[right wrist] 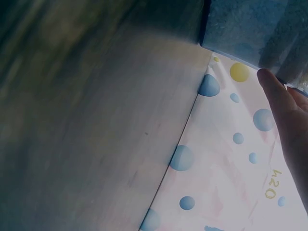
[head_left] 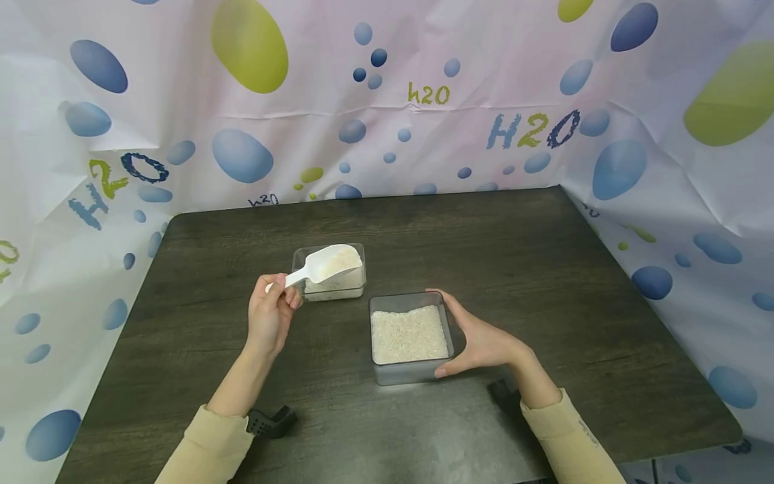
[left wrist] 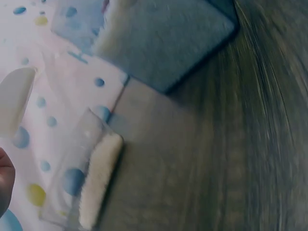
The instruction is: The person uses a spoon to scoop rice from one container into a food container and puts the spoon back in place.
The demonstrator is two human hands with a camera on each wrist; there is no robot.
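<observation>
A white scoop [head_left: 331,262] with some rice in its bowl is held level by its handle in my left hand [head_left: 270,316]. Beneath it stands a small clear container [head_left: 361,282] with rice in the bottom; the scoop overlaps it in the head view. To the right, a larger grey see-through container [head_left: 411,373] is filled high with rice [head_left: 410,335]. My right hand [head_left: 484,339] grips its right side, thumb at the near corner and fingers at the far corner. In the left wrist view the scoop [left wrist: 17,98] shows at the left edge, above the small container [left wrist: 72,178].
Both containers stand on a dark wood-grain table [head_left: 484,242]. A white sheet [head_left: 399,154] printed with blue and green dots hangs behind it and along its sides. A black strap [head_left: 271,422] is around the left wrist.
</observation>
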